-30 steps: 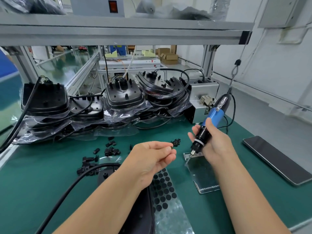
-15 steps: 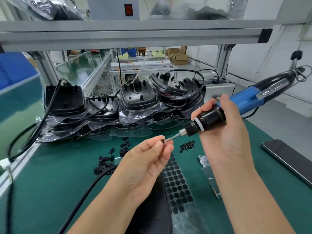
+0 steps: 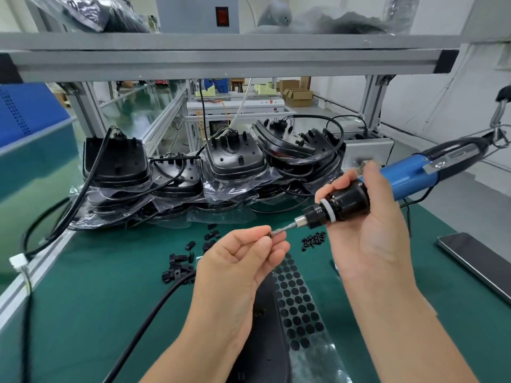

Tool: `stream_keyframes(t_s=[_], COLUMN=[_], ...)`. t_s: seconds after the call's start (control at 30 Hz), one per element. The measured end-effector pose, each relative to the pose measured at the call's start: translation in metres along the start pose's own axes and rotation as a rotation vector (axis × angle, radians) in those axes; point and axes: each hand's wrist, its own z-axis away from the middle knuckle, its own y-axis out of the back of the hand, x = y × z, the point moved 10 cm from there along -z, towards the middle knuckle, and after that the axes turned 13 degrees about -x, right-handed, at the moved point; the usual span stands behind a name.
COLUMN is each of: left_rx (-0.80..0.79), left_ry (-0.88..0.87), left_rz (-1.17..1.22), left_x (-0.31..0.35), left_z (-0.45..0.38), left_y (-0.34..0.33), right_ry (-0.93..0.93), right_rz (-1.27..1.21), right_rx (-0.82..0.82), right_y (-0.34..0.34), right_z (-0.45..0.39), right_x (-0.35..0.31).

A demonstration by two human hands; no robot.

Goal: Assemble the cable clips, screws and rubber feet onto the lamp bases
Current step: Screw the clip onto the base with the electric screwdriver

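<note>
My right hand (image 3: 367, 228) grips a blue and black electric screwdriver (image 3: 359, 194), held almost level with its bit pointing left. My left hand (image 3: 243, 261) pinches a small black screw (image 3: 269, 234) against the bit's tip. Under my forearms lies a black lamp base (image 3: 265, 322) with its black cable (image 3: 143, 324) running off to the lower left. To its right is a clear sheet of round black rubber feet (image 3: 296, 299). Black cable clips (image 3: 179, 266) are scattered on the green mat, and a small heap of black screws (image 3: 313, 240) lies behind my hands.
Stacked lamp bases in plastic bags (image 3: 221, 172) line the back of the bench under an aluminium shelf frame (image 3: 221, 53). A dark phone (image 3: 478, 258) lies at the right edge. A grey box (image 3: 365, 153) stands behind the screwdriver.
My right hand lifted the screwdriver from the mat and turned it level. My left hand brought the screw up to the bit's tip, where it stays now.
</note>
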Motion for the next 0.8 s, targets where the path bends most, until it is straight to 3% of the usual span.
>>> stream_keyframes(t_s=[0.1,0.2,0.3,0.4,0.47,0.63,0.8], left_rx=[0.051,0.028,-0.113,0.006,0.011,-0.344,-0.415], left_ry=[-0.103,-0.085,-0.029,-0.122,-0.011,0.475,0.463], left_rz=[-0.189,-0.408,-0.847,-1.173,-1.250,-1.397,-1.244], left_x=[0.011,0.020,0.039,0.096,0.103,0.036,0.030], left_z=[0.005,0.010,0.007,0.000,-0.012,-0.021,-0.021], left_y=[0.007,0.007,0.003,0.024,0.040,0.051,0.057], right_ry=[0.008,-0.022,-0.085,-0.103,-0.119,-0.186,-0.222], right_rz=[0.031,0.063,-0.006,0.003,0.021,0.112,0.194], right_rx=[0.052,0.052,0.031,-0.006,-0.066,-0.077,-0.142], right_y=[0.001,-0.004,-0.011,-0.018,-0.028,-0.029,-0.031], right_z=[0.006,0.007,0.003,-0.004,-0.007,-0.008,-0.005], right_x=[0.003,0.007,0.014,0.020,0.026,0.048,0.068])
